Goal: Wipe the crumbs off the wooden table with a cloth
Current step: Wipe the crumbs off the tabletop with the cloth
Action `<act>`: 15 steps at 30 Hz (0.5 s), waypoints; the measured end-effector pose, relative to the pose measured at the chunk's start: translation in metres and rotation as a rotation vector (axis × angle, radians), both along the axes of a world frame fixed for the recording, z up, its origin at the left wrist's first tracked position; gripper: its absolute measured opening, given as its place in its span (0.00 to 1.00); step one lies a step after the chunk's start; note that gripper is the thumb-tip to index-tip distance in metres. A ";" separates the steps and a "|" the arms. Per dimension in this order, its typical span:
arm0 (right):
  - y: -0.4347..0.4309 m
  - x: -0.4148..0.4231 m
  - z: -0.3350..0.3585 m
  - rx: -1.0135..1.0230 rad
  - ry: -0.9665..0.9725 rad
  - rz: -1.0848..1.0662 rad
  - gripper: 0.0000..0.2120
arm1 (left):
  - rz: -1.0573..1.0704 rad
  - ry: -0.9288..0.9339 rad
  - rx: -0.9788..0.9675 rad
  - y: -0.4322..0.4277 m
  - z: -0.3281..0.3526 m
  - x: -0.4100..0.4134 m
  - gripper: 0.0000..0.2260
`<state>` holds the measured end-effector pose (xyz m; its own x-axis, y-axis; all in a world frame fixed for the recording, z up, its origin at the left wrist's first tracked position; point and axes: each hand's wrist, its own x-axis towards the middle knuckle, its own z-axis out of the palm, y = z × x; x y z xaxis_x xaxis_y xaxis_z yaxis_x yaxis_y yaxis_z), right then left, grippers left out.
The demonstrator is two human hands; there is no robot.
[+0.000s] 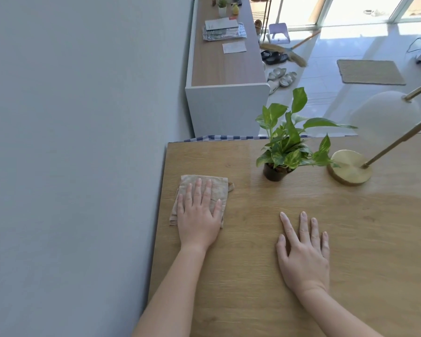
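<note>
A folded beige cloth lies on the wooden table near its far left corner. My left hand rests flat on top of the cloth, fingers spread and pressing it down, covering its near half. My right hand lies flat on the bare table surface to the right, fingers apart, holding nothing. I can make out no crumbs on the wood.
A small potted plant stands behind and between the hands. A brass lamp base with a white shade sits at the far right. The grey wall borders the table's left edge. A sideboard stands beyond.
</note>
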<state>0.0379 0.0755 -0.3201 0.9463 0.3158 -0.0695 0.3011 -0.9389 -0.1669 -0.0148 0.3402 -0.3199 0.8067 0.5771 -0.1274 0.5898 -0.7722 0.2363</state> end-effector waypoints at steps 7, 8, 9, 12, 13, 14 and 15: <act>-0.002 0.002 -0.003 -0.006 -0.010 0.001 0.29 | 0.066 0.029 0.013 0.083 -0.001 0.072 0.31; -0.002 0.003 -0.003 -0.003 -0.015 0.001 0.29 | 0.076 0.035 0.011 0.094 -0.001 0.083 0.31; -0.002 0.003 -0.004 -0.001 -0.017 0.001 0.29 | 0.088 0.041 0.006 0.104 0.000 0.094 0.31; -0.003 0.004 -0.007 0.001 -0.012 0.001 0.29 | 0.128 0.038 -0.003 0.118 0.000 0.114 0.30; -0.004 0.004 -0.008 -0.001 -0.010 0.001 0.29 | 0.135 0.032 0.001 0.119 -0.001 0.117 0.30; -0.004 0.004 -0.007 0.001 -0.008 0.003 0.29 | 0.139 0.026 0.008 0.119 0.000 0.118 0.30; -0.004 0.004 -0.007 0.001 -0.006 0.004 0.29 | 0.139 0.024 0.009 0.118 -0.001 0.117 0.30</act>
